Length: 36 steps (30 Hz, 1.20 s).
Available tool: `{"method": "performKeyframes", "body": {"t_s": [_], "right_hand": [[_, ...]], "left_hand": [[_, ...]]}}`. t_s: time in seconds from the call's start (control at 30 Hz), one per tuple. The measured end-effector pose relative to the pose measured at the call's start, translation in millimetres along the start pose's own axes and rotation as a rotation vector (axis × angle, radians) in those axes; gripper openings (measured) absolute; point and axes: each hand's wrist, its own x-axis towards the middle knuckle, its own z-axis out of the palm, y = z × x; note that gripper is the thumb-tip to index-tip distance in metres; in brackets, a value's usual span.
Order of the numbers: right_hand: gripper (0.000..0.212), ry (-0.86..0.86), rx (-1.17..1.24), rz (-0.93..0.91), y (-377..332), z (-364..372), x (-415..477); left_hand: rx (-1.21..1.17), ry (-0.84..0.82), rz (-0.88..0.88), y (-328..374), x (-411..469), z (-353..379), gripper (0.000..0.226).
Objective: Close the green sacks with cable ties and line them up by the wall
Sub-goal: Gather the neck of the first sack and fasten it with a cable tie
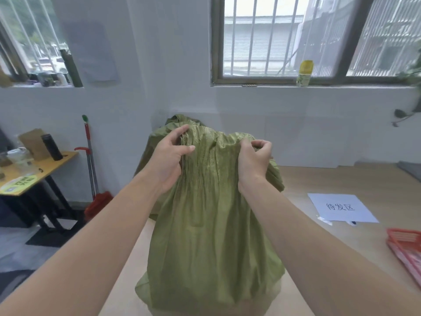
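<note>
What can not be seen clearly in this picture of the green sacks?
- Head view: what the front sack holds; its own cloth hides it.
- Head view: the back sack, mostly behind the front sack and the left hand.
- Head view: the red basket, cut off by the right edge.

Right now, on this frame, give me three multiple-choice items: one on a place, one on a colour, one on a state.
1. Where does the white paper sheet lie?
A) on the windowsill
B) on the pale wood surface, right of the green sack
C) on the yellow table

2. What colour is the head of the broom by the wall?
A) blue
B) red
C) black

3. How is the sack's top held?
A) by neither hand
B) by one hand only
C) by both the left hand and the right hand

Answers:
1 B, the sheet lies flat to the sack's right.
2 B, its bristles are red.
3 C, both hands' fingers curl round the gathered fabric.
</note>
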Motion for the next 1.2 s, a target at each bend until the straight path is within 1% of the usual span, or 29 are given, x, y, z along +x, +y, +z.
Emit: {"method": "performKeyframes", "body": {"t_s": [0.27,0.4,0.57,0.63,0.7,0.8,0.9,1.03,1.13,1.2], "right_hand": [[0.018,-0.131,-0.038,-0.023,-37.4,-107.2,42.1],[0.008,-0.119,-0.037,-0.048,-48.5,-150.3,57.3],[0.007,-0.075,-0.038,-0.061,-62.7,-195.9,79.9],[0.008,-0.029,-0.042,-0.062,-66.3,-212.1,89.1],[0.010,0.008,-0.033,-0.063,-69.4,-228.3,96.0],[0.015,0.046,-0.042,-0.060,-75.4,-253.0,106.9],[0.014,0.057,-0.035,-0.049,-82.9,-279.4,117.6],[0.011,0.049,-0.018,-0.037,-91.1,-317.4,131.3],[0.011,0.019,0.009,-0.022,-97.4,-346.3,142.8],[0.015,-0.016,0.005,-0.023,-100.2,-367.3,149.2]], "left_hand": [[-0.045,0.088,0.030,-18.0,-22.6,116.4,0.057],[-0.050,0.087,0.030,-25.6,-26.1,164.4,0.054],[-0.078,0.037,0.002,-43.0,-15.8,212.9,0.056],[-0.094,0.005,-0.012,-51.0,-9.3,229.9,0.056],[-0.129,-0.054,-0.018,-56.0,-3.9,248.3,0.055],[-0.159,-0.095,-0.026,-61.5,-1.1,274.8,0.053],[-0.160,-0.124,-0.038,-68.8,-3.8,300.9,0.052],[-0.131,-0.121,-0.041,-75.3,-11.5,337.5,0.047],[-0.115,-0.103,-0.019,-83.5,-21.6,367.1,0.046],[-0.115,-0.070,-0.008,-91.1,-26.4,386.7,0.045]]}}
